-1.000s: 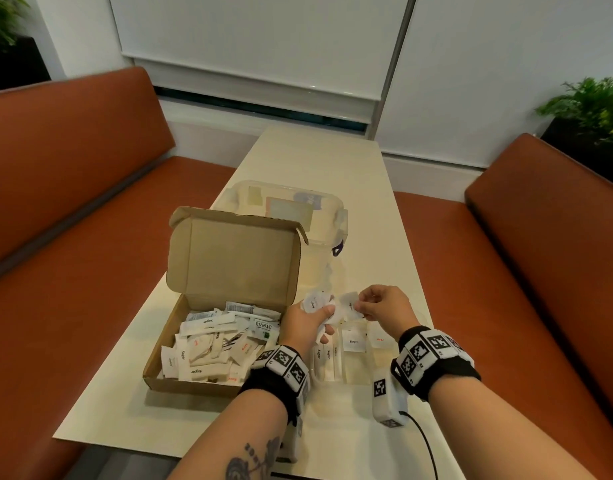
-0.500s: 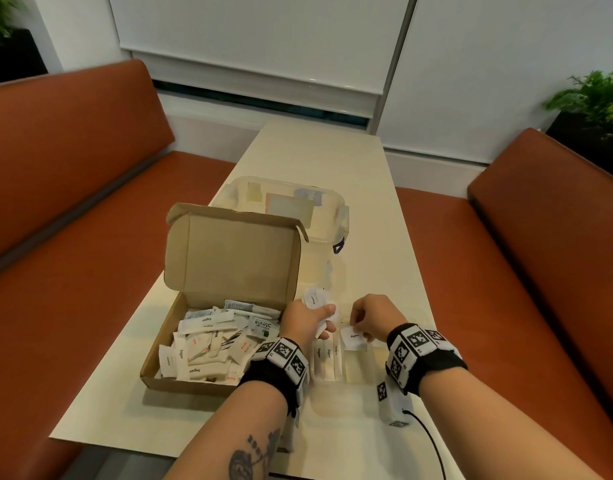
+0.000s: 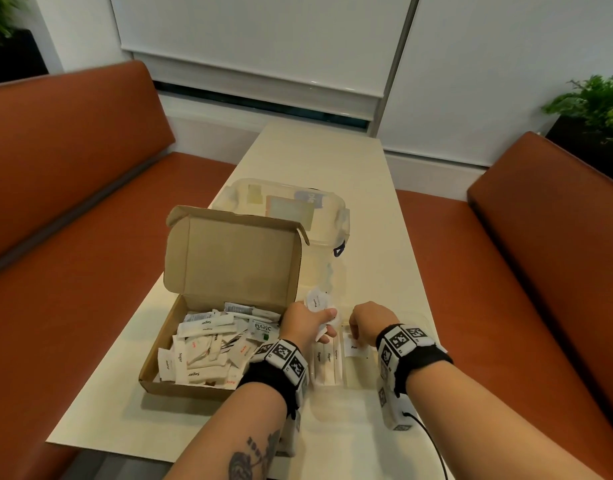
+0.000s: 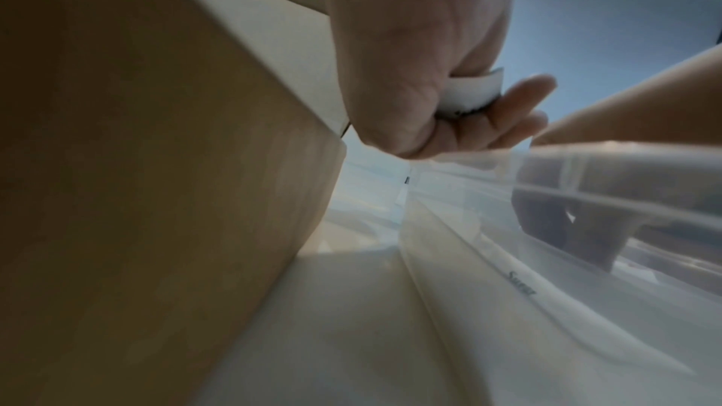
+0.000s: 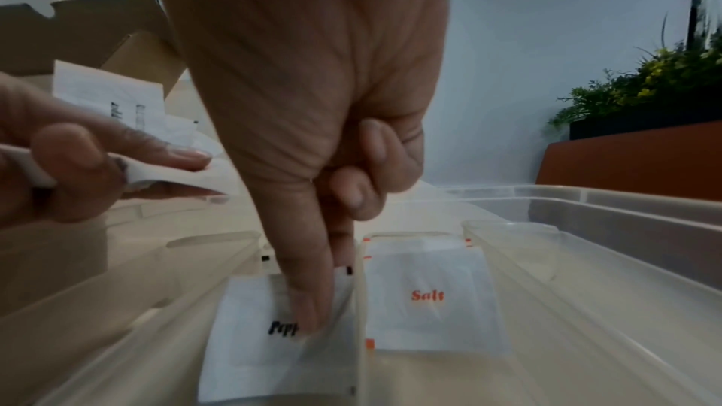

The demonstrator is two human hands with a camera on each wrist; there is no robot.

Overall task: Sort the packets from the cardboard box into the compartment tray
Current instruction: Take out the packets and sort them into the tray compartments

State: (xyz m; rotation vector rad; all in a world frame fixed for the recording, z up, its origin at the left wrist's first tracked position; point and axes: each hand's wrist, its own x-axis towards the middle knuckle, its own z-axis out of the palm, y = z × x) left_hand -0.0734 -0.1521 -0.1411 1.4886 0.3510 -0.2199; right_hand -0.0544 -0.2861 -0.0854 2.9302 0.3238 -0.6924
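The open cardboard box (image 3: 190, 389) sits left of my hands, filled with several white packets (image 3: 208, 344). Right of it lies the clear compartment tray (image 3: 362, 372), with sugar sticks (image 3: 327, 358) in its left compartment. My left hand (image 3: 308, 323) hovers at the tray's far left corner and grips a small bunch of white packets (image 3: 317, 301), also seen in the left wrist view as packets (image 4: 472, 94). My right hand (image 5: 324, 289) reaches down into a middle compartment, thumb and forefinger pinching a pepper packet (image 5: 253, 335). A salt packet (image 5: 430, 295) lies in the compartment to its right.
A clear lidded plastic container (image 3: 298, 209) stands behind the box's raised lid (image 3: 235, 258). Orange benches (image 3: 73, 237) (image 3: 540, 271) flank the narrow pale table (image 3: 315, 154). A cable (image 3: 433, 445) trails from my right wrist near the table's front edge.
My right hand has come away from the bunch in my left hand and dropped into the tray with the pepper packet. My left hand has sunk slightly, still holding its packets.
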